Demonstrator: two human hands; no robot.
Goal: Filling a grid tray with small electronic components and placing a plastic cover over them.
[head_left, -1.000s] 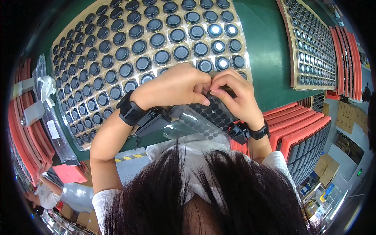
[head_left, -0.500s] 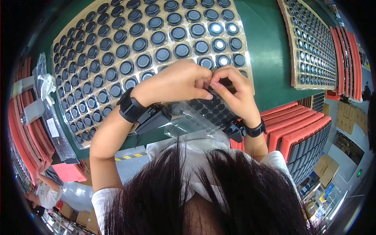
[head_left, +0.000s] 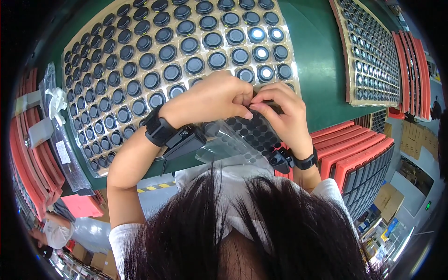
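Note:
My left hand (head_left: 210, 98) is closed, fingers curled at the upper edge of a clear sheet (head_left: 247, 133) covered with rows of black round stickers. The sheet hangs down towards my body, tilted. Right beside it, my right hand (head_left: 287, 112) pinches thumb and forefinger together near the left fingertips; whatever is in that pinch is too small to make out. Under and beyond both hands lies a large clear tray (head_left: 296, 78) on brown card, filled with round black parts (head_left: 217, 60). Several parts near its right side have white, shiny tops (head_left: 266, 73).
The tray rests on a green table (head_left: 319, 60). A second filled tray (head_left: 368, 103) lies at the far right, beside stacked red foam trays (head_left: 413, 74). More red trays (head_left: 357, 156) stand near my right elbow. Plastic-wrapped packs (head_left: 60, 144) lie left; another person (head_left: 58, 233) is at lower left.
My right hand has shifted slightly right and down, its pinch staying close to the left fingertips. The left hand has hardly moved and keeps the sheet.

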